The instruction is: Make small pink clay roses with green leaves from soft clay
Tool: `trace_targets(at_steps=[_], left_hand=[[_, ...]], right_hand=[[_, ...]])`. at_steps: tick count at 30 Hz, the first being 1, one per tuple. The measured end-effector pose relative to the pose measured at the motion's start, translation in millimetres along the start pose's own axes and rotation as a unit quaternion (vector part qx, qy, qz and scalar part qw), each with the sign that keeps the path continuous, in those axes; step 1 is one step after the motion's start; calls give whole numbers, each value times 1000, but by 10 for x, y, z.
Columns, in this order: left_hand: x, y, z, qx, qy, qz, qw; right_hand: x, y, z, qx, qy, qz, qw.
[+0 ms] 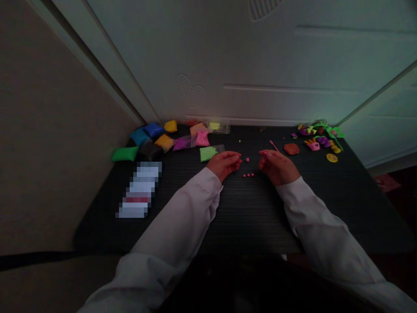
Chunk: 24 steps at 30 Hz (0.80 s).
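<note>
My left hand (225,165) is raised a little over the dark table, fingers pressed together and curled toward the thumb. Opposite it, my right hand (279,167) is closed in a pinch, with a hint of pink at the fingertips too small to make out. Between the two hands lies a pinkish lump (247,160), like modelling clay. Nearer to me, three tiny pink balls (248,175) sit in a row. A pink modelling tool (274,145) lies just beyond my right hand. Behind my left hand is a bag of light green clay (207,153).
Packets of coloured clay, including a green one (125,154) and a pink one (202,138), crowd the back left. A blurred-out phone-like rectangle (140,191) lies at left. Rust-red clay (291,149), a yellow disc (332,158) and several small clay figures (313,145) occupy the back right.
</note>
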<state>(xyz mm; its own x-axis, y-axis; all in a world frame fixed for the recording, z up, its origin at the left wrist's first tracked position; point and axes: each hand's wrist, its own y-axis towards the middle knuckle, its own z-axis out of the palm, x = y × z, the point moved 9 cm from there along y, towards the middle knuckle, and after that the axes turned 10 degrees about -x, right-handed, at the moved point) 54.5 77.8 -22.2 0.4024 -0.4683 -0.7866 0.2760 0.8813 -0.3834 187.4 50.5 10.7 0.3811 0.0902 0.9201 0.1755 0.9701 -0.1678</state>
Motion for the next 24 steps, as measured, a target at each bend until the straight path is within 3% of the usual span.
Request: trace_targets(at_steps=[11, 18, 20, 21, 24], left_hand=[[6, 8, -2, 5, 0, -1, 1000], [9, 11, -5, 5, -1, 2, 1000], [5, 7, -5, 4, -1, 2, 1000], [4, 4, -4, 3, -1, 2, 1000], [-2, -5, 1, 2, -1, 1, 1000]], right_hand=[[52, -18, -19, -12, -38, -31, 999], [111, -14, -94, -31, -123, -72, 989], [209, -52, -105, -35, -226, -139, 964], [266, -86, -81, -27, -299, -189, 935], [297, -213, 44, 29, -498, -321, 805]])
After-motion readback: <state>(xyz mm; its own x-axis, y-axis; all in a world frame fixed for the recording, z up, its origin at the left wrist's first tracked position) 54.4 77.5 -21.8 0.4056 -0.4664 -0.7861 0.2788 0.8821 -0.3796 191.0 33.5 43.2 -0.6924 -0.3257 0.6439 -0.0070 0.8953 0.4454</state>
